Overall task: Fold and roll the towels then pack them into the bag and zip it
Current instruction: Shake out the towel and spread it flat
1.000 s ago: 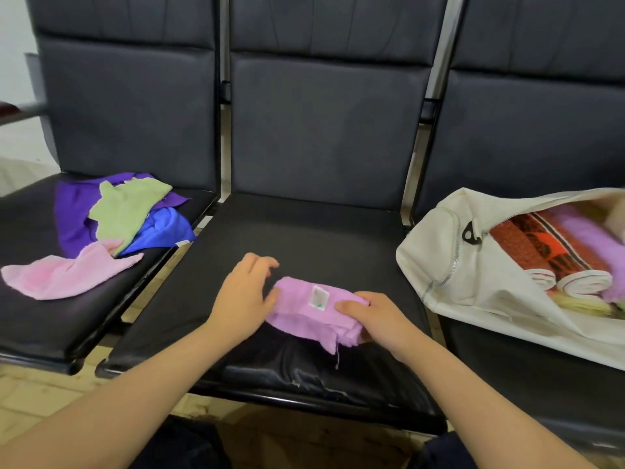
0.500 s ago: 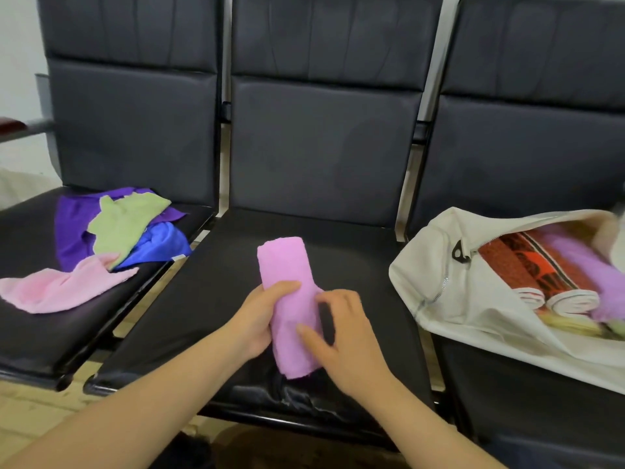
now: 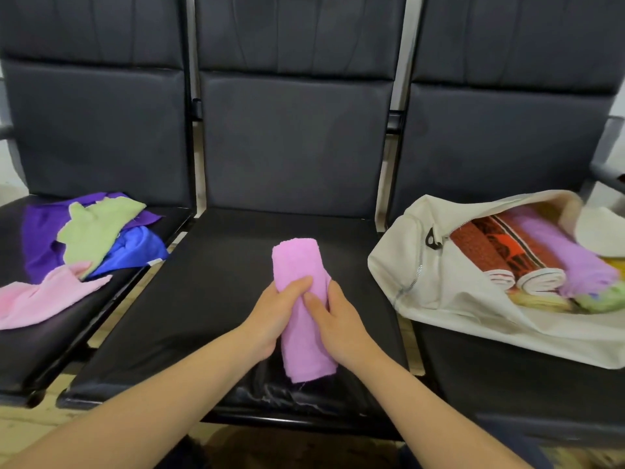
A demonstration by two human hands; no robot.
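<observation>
Towel roll (image 3: 297,265) just left of bag (image 3: 406,282), both grips curled round it: left hand (image 3: 270,319), right hand (image 3: 341,319). Several rolls (image 3: 541,265) already inside bag. Remaining: loose towels (image 3: 91,238) well left of bag, unfolded; zip (image 3: 417,269) open.

**Waiting area: ganged public seating**

Three identical seats joined in one row: left seat (image 3: 33,360) at 9 o'clock, middle seat (image 3: 220,299) at 12, right seat (image 3: 507,384) at 3. Black padded vinyl, tall matching backrests (image 3: 297,140). Metal uprights (image 3: 191,35) between the backs. Armrest (image 3: 608,170) at the 3 o'clock end. Pale tiled floor (image 3: 20,424) at 7 o'clock.
</observation>
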